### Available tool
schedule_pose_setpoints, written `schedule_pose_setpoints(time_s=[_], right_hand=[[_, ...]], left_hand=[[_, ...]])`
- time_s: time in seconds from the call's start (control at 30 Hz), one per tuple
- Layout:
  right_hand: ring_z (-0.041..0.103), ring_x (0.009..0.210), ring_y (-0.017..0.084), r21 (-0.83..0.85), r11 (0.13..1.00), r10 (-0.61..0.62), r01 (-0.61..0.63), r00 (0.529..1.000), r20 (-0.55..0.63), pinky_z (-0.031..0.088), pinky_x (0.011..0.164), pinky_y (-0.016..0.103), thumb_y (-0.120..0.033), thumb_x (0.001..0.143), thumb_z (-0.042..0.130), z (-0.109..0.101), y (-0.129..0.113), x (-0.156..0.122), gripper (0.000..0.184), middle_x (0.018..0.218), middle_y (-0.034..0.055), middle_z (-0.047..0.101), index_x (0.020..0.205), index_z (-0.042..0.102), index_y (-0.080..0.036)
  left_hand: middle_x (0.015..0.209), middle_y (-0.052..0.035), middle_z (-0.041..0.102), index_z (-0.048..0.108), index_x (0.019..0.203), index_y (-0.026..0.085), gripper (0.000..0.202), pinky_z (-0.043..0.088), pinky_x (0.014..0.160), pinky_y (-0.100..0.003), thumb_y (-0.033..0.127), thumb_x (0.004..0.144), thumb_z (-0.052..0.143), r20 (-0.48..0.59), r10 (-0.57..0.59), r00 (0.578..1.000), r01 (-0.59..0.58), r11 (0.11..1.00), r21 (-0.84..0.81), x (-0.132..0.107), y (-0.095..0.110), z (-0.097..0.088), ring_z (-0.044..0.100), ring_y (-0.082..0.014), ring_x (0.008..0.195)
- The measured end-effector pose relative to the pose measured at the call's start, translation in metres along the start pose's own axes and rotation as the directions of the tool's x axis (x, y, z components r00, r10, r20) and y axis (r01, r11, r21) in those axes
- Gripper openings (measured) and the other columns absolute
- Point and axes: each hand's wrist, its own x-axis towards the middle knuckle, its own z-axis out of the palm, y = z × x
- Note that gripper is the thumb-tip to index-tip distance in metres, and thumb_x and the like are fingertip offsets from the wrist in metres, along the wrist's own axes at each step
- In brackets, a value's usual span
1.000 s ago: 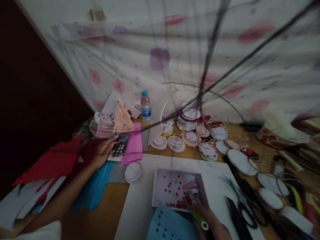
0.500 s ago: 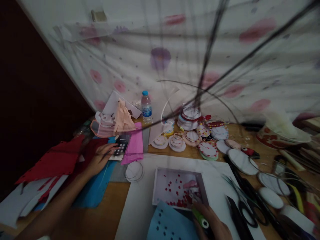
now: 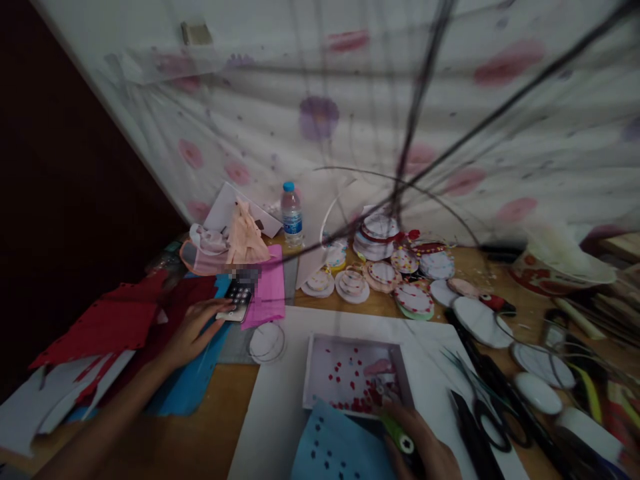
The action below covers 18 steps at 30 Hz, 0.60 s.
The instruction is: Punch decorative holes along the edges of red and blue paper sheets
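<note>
My left hand (image 3: 197,330) lies at the lower edge of a phone (image 3: 239,299), its fingers stretched out and the tips on or just over the lit screen with round keys. My right hand (image 3: 423,443) is closed round a green hand punch (image 3: 397,430) with a small flower-shaped mark on its end. Beside the punch is a blue sheet (image 3: 333,447) with several small flower-shaped holes. The sheet partly covers the near side of a shallow white box (image 3: 320,367), which holds small red cut-out pieces (image 3: 353,385) and some pink scraps.
Right of the box lie black scissors (image 3: 493,420) and white discs (image 3: 483,323). Several decorated miniature hats (image 3: 353,283) stand behind it, near a water bottle (image 3: 292,217). Red sheets (image 3: 105,320) and a blue sheet (image 3: 183,387) are on the left. Dark blurred strands cross the view.
My left hand has drawn back slightly down and left over the phone. My right hand and the punch stay almost where they were.
</note>
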Motion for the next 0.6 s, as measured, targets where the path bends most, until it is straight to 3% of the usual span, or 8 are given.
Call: schedule_pose_setpoints(time_s=[0.23, 0.43, 0.6], right_hand=[[0.074, 0.078, 0.020, 0.062, 0.998, -0.020, 0.022, 0.999, -0.037, 0.060, 0.061, 0.022, -0.021, 0.087, 0.047, -0.003, -0.004, 0.006, 0.033, 0.094, 0.0071, 0.074, 0.120, 0.050, -0.023], [0.073, 0.083, 0.021, 0.090, 0.991, 0.102, -0.094, 0.991, -0.082, 0.060, 0.065, 0.025, -0.025, 0.092, 0.044, -0.002, -0.015, 0.007, 0.026, 0.097, 0.0071, 0.074, 0.116, 0.053, -0.025], [0.073, 0.085, 0.021, 0.112, 0.988, 0.112, -0.104, 0.991, -0.069, 0.060, 0.066, 0.026, -0.025, 0.091, 0.044, 0.000, -0.015, 0.005, 0.027, 0.098, 0.0073, 0.073, 0.117, 0.052, -0.025]], left_hand=[[0.135, -0.0052, 0.054, 0.045, 0.133, 0.027, 0.042, 0.028, 0.106, -0.044, 0.038, 0.092, 0.040, 0.006, 0.020, 1.000, -0.021, 1.000, 0.024, 0.019, 0.006, 0.014, 0.044, -0.0262, 0.127], [0.132, -0.0071, 0.057, 0.043, 0.134, 0.025, 0.044, 0.031, 0.103, -0.044, 0.037, 0.092, 0.039, -0.010, 0.011, 1.000, -0.010, 0.999, 0.045, 0.032, 0.005, 0.020, 0.047, -0.0267, 0.123], [0.131, -0.0087, 0.057, 0.038, 0.137, 0.022, 0.047, 0.031, 0.103, -0.045, 0.038, 0.093, 0.037, -0.038, -0.029, 0.999, 0.031, 0.997, 0.069, 0.035, -0.002, 0.020, 0.047, -0.0270, 0.123]])
